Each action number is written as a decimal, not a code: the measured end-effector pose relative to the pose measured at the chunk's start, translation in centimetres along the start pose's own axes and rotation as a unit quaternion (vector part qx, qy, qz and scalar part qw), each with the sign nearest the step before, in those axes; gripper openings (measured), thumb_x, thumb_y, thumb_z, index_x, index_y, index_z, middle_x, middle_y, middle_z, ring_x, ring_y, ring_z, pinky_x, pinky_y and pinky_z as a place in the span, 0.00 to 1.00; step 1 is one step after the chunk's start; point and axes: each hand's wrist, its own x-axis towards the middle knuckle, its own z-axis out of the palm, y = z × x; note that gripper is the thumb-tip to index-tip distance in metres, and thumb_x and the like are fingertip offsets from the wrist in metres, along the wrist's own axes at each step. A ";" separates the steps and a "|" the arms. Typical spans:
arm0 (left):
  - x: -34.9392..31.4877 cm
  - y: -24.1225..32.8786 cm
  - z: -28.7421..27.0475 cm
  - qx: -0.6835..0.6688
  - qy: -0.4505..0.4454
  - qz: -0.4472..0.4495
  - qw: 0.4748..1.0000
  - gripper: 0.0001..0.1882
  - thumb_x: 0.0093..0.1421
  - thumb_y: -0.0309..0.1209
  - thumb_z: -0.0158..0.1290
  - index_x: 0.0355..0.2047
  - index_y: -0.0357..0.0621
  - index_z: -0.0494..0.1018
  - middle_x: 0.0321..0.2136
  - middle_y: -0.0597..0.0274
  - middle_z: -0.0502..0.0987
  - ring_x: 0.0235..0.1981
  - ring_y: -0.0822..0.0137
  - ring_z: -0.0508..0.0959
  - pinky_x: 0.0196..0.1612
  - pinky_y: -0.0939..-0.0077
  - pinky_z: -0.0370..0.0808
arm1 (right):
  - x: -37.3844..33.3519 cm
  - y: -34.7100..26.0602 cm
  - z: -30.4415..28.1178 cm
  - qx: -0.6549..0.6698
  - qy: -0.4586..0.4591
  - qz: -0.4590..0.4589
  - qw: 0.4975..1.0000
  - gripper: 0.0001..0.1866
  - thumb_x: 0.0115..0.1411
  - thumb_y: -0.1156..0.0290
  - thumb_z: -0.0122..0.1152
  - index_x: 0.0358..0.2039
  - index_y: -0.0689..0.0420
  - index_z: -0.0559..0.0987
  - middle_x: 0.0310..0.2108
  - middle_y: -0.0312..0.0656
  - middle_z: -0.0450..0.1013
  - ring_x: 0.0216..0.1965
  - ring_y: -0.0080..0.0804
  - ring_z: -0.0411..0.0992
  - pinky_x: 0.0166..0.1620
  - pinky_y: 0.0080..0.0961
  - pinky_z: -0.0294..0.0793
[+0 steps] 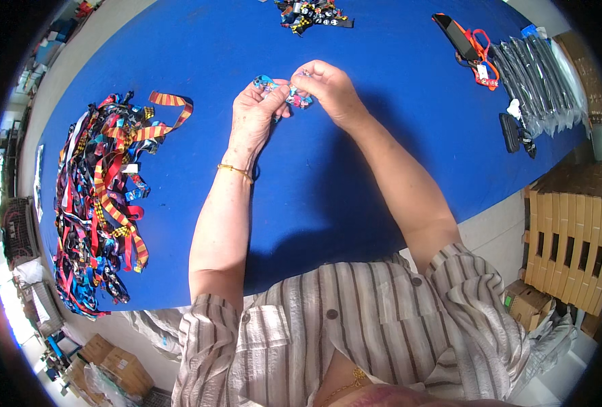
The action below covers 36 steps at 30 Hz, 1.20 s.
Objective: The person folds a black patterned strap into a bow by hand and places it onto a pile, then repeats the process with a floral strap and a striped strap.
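Above the blue table (301, 183), both of my hands hold a colourful printed strap (302, 102), folded up small, that looks like a lanyard. My left hand (250, 115) pinches its left part between thumb and fingers. On the other side, my right hand (331, 91) has its thumb and fingertips closed on the strap's upper right part. The fingers hide much of the strap. Left of my forearm lies a big tangled heap of printed lanyards (101, 210), with a red-and-yellow striped lanyard (172, 100) looping out of it.
At the far edge sits a smaller lanyard pile (309, 15). Far right are a black phone (455, 37), an orange-red strap (496, 71), plastic-wrapped dark packs (541, 85) and a small black object (509, 132). Stacked cardboard (569, 237) stands beyond the table's right edge, boxes (124, 366) at lower left.
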 end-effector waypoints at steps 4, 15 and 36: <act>-0.1 0.1 -0.1 0.012 0.009 0.001 1.000 0.07 0.64 0.24 0.56 0.40 0.34 0.75 0.25 0.63 0.77 0.22 0.75 0.73 0.27 0.82 0.70 | 0.0 -0.1 0.3 0.023 0.021 0.007 1.000 0.09 0.62 0.68 0.59 0.36 0.62 0.77 0.30 0.35 0.73 0.32 0.20 0.70 0.37 0.19 0.71; -0.5 0.2 0.1 0.241 0.167 0.156 0.943 0.10 0.63 0.29 0.59 0.42 0.41 0.74 0.31 0.68 0.77 0.34 0.79 0.74 0.37 0.85 0.70 | 0.4 0.4 -0.7 0.026 0.070 -0.050 0.996 0.06 0.63 0.72 0.59 0.36 0.61 0.75 0.33 0.36 0.75 0.34 0.18 0.72 0.38 0.16 0.71; -1.6 1.6 2.2 0.175 0.032 0.099 0.979 0.13 0.65 0.33 0.55 0.43 0.35 0.75 0.37 0.57 0.80 0.40 0.72 0.80 0.47 0.77 0.75 | -0.6 -1.8 0.6 -0.032 0.003 -0.077 0.997 0.12 0.68 0.65 0.52 0.41 0.62 0.75 0.33 0.37 0.75 0.33 0.20 0.72 0.39 0.19 0.72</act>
